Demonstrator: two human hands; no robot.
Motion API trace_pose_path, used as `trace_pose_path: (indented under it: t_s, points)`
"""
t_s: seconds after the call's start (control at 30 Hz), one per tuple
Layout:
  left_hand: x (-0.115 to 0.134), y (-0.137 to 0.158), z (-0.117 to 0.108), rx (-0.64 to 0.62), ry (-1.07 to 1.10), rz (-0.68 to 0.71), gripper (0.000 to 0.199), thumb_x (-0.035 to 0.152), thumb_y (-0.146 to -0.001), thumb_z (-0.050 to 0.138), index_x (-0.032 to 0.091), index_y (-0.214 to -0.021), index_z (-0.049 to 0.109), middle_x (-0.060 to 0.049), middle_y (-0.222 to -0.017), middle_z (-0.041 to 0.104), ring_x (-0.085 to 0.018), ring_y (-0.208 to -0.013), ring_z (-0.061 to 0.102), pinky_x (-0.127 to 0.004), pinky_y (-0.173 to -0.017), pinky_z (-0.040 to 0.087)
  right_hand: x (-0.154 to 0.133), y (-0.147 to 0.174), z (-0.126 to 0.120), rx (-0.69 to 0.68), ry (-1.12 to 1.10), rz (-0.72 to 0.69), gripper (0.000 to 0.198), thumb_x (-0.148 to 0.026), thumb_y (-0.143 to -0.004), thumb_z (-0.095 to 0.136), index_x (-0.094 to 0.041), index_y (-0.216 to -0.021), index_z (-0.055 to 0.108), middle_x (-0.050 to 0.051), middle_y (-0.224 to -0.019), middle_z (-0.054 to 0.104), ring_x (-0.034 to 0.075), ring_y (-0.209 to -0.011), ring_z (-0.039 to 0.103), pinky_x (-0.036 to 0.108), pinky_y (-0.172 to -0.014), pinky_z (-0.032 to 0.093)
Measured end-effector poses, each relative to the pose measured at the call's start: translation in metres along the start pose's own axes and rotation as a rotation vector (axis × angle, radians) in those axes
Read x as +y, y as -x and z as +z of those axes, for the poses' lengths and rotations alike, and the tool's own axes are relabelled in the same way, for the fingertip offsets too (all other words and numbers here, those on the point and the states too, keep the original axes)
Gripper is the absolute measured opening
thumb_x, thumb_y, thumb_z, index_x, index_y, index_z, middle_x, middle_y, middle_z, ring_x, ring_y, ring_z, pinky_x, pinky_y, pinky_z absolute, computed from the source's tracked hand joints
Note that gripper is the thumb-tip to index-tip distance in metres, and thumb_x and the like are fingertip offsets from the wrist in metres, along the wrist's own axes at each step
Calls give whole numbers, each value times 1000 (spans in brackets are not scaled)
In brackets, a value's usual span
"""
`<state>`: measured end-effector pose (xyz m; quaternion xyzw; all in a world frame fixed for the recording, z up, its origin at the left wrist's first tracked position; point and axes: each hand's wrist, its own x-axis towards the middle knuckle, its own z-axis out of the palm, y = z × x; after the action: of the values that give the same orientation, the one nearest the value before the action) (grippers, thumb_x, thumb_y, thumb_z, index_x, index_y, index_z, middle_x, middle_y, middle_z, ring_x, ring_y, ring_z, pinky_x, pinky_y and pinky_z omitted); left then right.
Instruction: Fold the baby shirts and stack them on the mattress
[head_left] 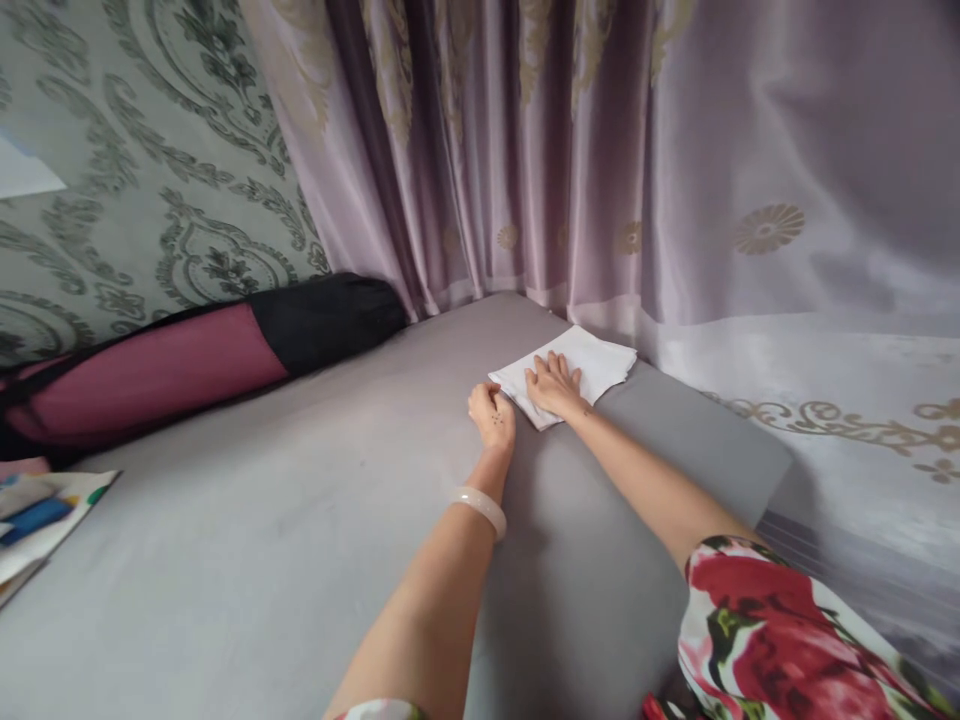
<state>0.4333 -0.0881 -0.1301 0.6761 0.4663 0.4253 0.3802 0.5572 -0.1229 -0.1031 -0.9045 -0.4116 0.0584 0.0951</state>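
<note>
A flat, layered white bundle that looks like folded cloth [600,358] lies on the grey surface near its far right edge. My right hand [553,385] is pressed flat on top of it with the fingers spread. At the bundle's left corner, my left hand [493,415] is closed, thumb and fingers curled together at the edge. Those fingertips are partly hidden, but they seem to pinch the corner. A pale bangle [480,508] circles the left wrist, and a floral sleeve [780,620] covers the right upper arm.
A long maroon and black bag [187,360] lies along the patterned wall [150,150]. Purple curtains [510,150] hang behind and to the right of the grey padded surface [300,540]. Several colourful items [37,515] sit at the left edge.
</note>
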Motion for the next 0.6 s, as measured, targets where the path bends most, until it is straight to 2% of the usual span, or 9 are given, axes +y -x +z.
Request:
trace_pose_path:
  t_s: [0.17,0.23,0.3,0.4,0.5,0.6]
  points:
    - [-1,-5,-6,-16,178,-88,24,9,-80,35,19,-87,55,-6,-94,64,-16,-94,60,-29,-88,47,0,6,8,79,59,10,58,-43,-100,22,-17,-150,33,15,-159,21,32,-146,15,62,-113,10]
    - [-2,-4,-15,-70,217,-95,23,9,-79,36,18,-87,56,-6,-93,65,-16,-90,62,-29,-86,48,0,6,9,94,67,7,56,-42,-99,23,-17,-148,36,15,-158,23,33,-145,17,62,-113,12]
    - [-7,-2,-31,-125,193,-44,23,9,-78,38,18,-88,57,-7,-94,65,-17,-91,62,-30,-86,49,-1,7,10,102,70,2,56,-41,-99,23,-17,-148,37,16,-158,25,33,-144,19,62,-112,12]
    - [-24,2,-73,-160,13,132,26,9,-79,41,19,-94,59,-8,-100,65,-19,-98,61,-33,-90,48,0,6,10,105,67,-5,57,-42,-99,22,-17,-148,36,16,-158,25,32,-144,19,62,-112,12]
    - [-47,4,-133,-190,-341,286,28,13,-82,42,20,-102,60,-11,-107,64,-23,-108,58,-38,-97,45,2,3,10,74,53,-1,57,-42,-99,22,-17,-149,35,15,-159,23,32,-145,17,63,-113,10]
    - [-69,5,-198,-185,-687,269,35,18,-86,43,20,-118,57,-14,-128,58,-28,-117,53,-44,-99,41,0,1,8,45,26,6,58,-41,-100,21,-16,-150,32,16,-159,20,32,-146,15,64,-113,10]
